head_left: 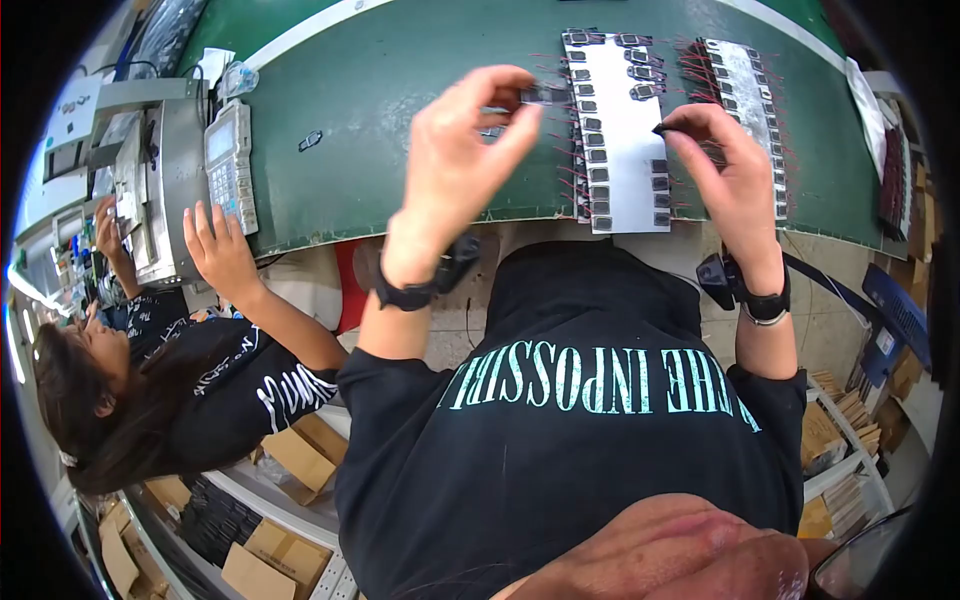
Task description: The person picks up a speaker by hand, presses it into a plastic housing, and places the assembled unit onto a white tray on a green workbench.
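A white board (618, 130) lies on the green bench with rows of small black modules along both long edges. Thin red wires stick out from its left side. My left hand (465, 135) is at the board's upper left, thumb and fingers closed around a small dark module (540, 96). Over the board's right edge, my right hand (725, 165) pinches a small black piece (660, 128) between thumb and fingertips; its exact kind is too small to tell. Several loose-looking modules (640, 72) sit at the board's upper right.
A second board (738, 80) with modules and red wires lies to the right. One small dark module (311, 141) rests alone on the green bench (350, 190). At the left, a co-worker's hand (222, 250) is beside a grey device with a screen and keypad (228, 160).
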Available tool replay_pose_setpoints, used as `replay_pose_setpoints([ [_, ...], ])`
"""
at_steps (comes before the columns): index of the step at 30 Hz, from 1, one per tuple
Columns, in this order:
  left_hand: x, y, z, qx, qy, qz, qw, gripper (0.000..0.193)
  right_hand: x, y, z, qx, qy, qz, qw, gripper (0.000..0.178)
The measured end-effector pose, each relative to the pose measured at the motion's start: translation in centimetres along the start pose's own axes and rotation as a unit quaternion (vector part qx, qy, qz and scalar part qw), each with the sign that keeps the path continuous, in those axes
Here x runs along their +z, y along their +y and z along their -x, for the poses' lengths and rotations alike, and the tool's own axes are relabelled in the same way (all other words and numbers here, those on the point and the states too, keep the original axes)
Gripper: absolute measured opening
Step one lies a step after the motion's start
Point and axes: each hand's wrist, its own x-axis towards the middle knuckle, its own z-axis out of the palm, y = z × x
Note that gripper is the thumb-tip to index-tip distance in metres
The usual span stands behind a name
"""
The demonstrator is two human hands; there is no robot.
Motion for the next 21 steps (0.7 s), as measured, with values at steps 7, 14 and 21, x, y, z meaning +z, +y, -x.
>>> replay_pose_setpoints([
  [7, 4.4, 0.9, 1.6, -0.071, 0.025, 0.245, 0.967, 0.028, 2.0, -2.8, -1.6, 0.004, 0.016, -0.201, 0.979, 0.013],
  [14, 5.2, 1.0, 2.3, -0.092, 0.054, 0.291, 0.951, 0.027, 2.8, -2.0, -1.8, 0.035, -0.003, -0.255, 0.966, 0.012],
  [21, 5.1, 0.8, 2.6, -0.095, 0.030, 0.292, 0.951, 0.027, 2.7, 0.4, -2.7, 0.036, -0.077, -0.359, 0.929, 0.014],
])
